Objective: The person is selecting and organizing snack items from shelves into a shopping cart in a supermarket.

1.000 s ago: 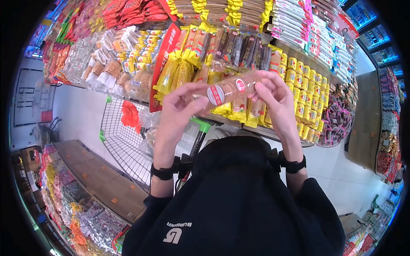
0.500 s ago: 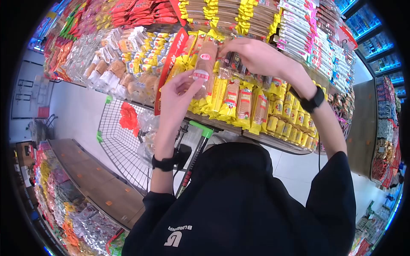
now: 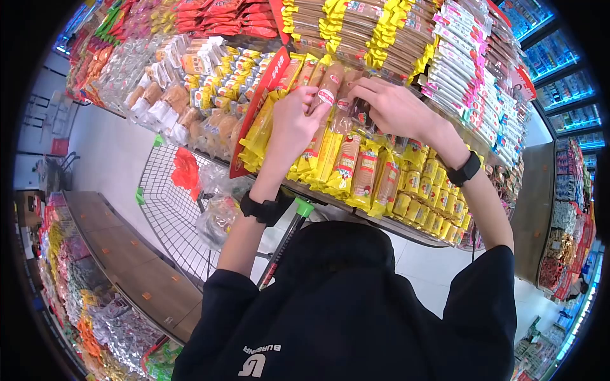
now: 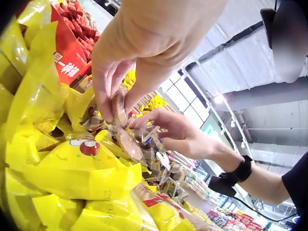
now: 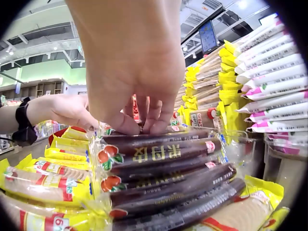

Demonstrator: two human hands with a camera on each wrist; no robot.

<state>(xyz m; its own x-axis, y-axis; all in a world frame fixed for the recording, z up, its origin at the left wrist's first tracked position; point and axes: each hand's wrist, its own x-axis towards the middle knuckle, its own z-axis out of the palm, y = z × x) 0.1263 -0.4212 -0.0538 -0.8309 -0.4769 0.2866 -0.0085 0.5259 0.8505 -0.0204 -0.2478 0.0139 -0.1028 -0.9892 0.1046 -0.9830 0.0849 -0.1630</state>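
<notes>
My left hand point(image 3: 293, 124) pinches a clear-wrapped brown roll point(image 3: 330, 79) with a red and white label, tilted above the yellow-ended packages point(image 3: 346, 159). In the left wrist view, thumb and fingers of that left hand point(image 4: 139, 53) close round the wrapped roll point(image 4: 119, 107). My right hand point(image 3: 394, 108) is just to the right, its bent fingers down on another clear-wrapped roll point(image 3: 344, 105). The right wrist view has the right hand point(image 5: 130, 72) with fingertips together behind a row of dark wrapped sticks point(image 5: 163, 156), which partly hide what they pinch.
A red divider point(image 3: 257, 105) stands left of the yellow packages. Small yellow packs point(image 3: 422, 184) lie at right, white and pink packs point(image 3: 454, 51) behind. A wire cart point(image 3: 168, 213) holding a red bag point(image 3: 185, 173) is at lower left, beside a brown shelf point(image 3: 127, 254).
From being held in both hands, the labelled roll was lowered to the display in my left hand, then shifted slightly right. My right hand let go of it and reached into the neighbouring packages.
</notes>
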